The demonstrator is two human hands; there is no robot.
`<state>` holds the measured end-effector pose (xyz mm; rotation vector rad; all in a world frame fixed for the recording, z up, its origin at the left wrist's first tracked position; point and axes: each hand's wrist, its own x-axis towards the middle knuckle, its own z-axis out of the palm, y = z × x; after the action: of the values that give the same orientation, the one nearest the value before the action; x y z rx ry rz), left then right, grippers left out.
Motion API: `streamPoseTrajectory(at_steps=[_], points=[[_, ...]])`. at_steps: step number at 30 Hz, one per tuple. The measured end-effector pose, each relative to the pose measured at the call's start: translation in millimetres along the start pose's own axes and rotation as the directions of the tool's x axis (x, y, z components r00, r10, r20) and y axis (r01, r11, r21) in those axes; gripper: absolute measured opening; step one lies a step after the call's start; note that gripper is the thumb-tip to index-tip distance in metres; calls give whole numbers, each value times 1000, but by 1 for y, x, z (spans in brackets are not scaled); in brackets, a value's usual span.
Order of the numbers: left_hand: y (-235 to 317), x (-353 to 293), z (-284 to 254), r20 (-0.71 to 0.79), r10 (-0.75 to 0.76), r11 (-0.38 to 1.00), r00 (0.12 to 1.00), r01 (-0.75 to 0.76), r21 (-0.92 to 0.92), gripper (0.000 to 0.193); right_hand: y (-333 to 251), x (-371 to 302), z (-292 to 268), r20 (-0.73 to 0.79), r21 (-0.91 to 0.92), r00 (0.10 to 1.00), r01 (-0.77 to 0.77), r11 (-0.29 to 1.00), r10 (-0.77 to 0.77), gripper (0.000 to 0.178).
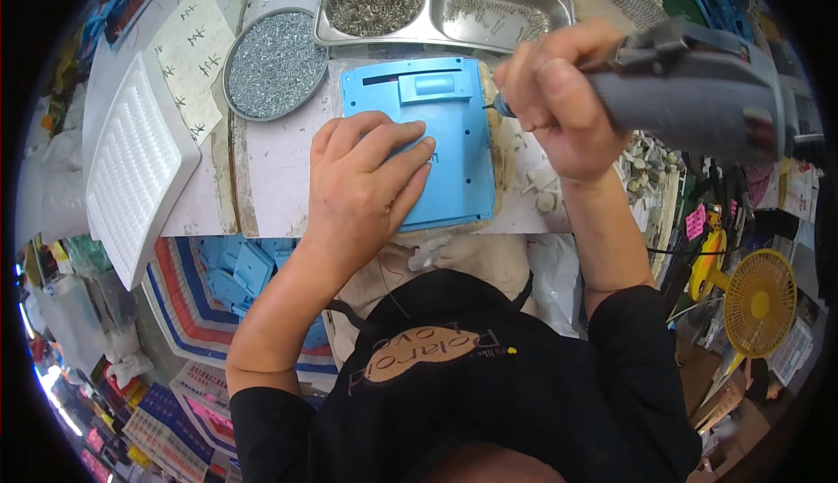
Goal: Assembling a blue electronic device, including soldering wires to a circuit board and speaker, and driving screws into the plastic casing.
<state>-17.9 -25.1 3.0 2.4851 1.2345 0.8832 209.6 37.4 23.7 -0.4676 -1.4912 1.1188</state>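
Note:
A light blue plastic casing (452, 173), with small dark screw holes along its edge, lies flat on the worktable in front of me. My left hand (362, 178) rests on its left side, fingers stretched across the surface. In my right hand (567, 108) is a grey electric screwdriver (690, 103), held roughly level with its body pointing off to the right. Its tip end is at the casing's upper right edge, by a hole; I cannot tell whether the bit touches a screw.
Beyond the casing stands a metal compartment tray (401, 43) of small springs. A round dish (229, 90) of screws sits left, beside a handwritten sheet (196, 38) and a white ribbed tray (185, 147). Blue parts (249, 269) fill a striped bag below; a yellow fan (759, 304) stands right.

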Motion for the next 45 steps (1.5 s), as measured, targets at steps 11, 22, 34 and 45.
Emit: streamPoseTrajectory(at_steps=[11,22,34,45], points=[[-6,4,9,-34,-18,993,999,14,-119,29,-53,-44,15,-59,-86,980,-196,977,192,19],[-36,-3,-102,-383,15,1000,923,-8,21,27,-110,8,-14,7,124,1000,-18,992,17,29],[-67,-636,24,-460,-586,-263,-668,693,-671,61,-103,17,26,-388,-835,797,-92,542,-463,71],[-192,-391,-109,-855,-318,216,409,910,355,89,-145,-4,183,142,983,988,-132,130,-68,121]])
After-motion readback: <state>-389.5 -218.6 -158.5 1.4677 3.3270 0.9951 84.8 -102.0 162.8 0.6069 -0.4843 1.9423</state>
